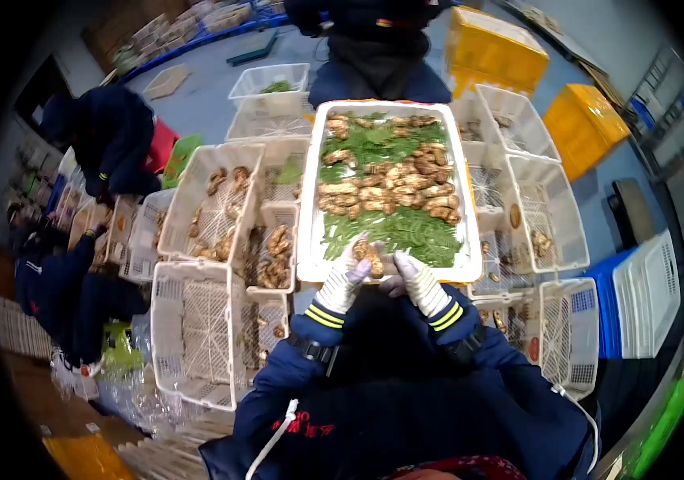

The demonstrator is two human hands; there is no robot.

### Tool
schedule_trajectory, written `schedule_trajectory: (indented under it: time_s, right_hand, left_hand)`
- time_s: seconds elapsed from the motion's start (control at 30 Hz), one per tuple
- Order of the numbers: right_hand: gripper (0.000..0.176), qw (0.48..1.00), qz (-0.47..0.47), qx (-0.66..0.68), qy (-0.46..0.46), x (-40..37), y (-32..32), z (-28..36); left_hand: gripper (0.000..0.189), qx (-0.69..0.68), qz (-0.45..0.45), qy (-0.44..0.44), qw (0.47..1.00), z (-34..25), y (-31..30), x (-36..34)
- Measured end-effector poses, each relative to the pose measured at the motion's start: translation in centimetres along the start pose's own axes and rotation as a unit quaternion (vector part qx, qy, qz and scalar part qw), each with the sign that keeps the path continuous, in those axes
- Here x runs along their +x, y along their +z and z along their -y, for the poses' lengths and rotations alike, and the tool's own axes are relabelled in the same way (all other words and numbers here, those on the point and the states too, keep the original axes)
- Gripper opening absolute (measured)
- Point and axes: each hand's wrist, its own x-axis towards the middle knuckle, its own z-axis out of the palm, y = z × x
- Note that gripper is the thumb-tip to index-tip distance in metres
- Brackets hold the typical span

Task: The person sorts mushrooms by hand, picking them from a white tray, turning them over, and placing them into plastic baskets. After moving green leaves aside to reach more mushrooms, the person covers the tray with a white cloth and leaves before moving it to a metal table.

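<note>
My left hand (346,270), in a pale glove with a striped cuff, is closed around a brown knobbly mushroom (367,258), which looks like a matsutake, above the near edge of a white tray (304,240). Close by on the right, my gloved right hand (415,278) has its thumb and fingers apart, with nothing visible between them. Inside the tray, green fern leaves (394,230) form a bed. Rows of similar mushrooms (394,186) lie across its middle, and more line its far end.
Plastic crates flank the tray: a left one (212,200) and a right one (548,210) hold mushrooms. Opposite me is a person in dark clothes (378,60). Two more people work at far left. Yellow boxes (586,128) stand at back right, blue and white lids (638,296) at right.
</note>
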Motion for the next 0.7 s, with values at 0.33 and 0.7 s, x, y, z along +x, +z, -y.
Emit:
schedule_trajectory:
  time_s: [0.33, 0.7]
  right_hand:
    - [0.042, 0.974, -0.165, 0.126, -0.092, -2.3, -11.6, 3.6]
    - [0.059, 0.794, -0.51, 0.291, -0.156, 1.3, -47.6, -1.6]
  left_hand:
    - [0.078, 0.002, 0.068, -0.101, 0.993, 2.9, 1.9, 3.5]
    - [0.052, -0.204, -0.055, -0.083, 0.974, 5.0, -3.8, 6.2]
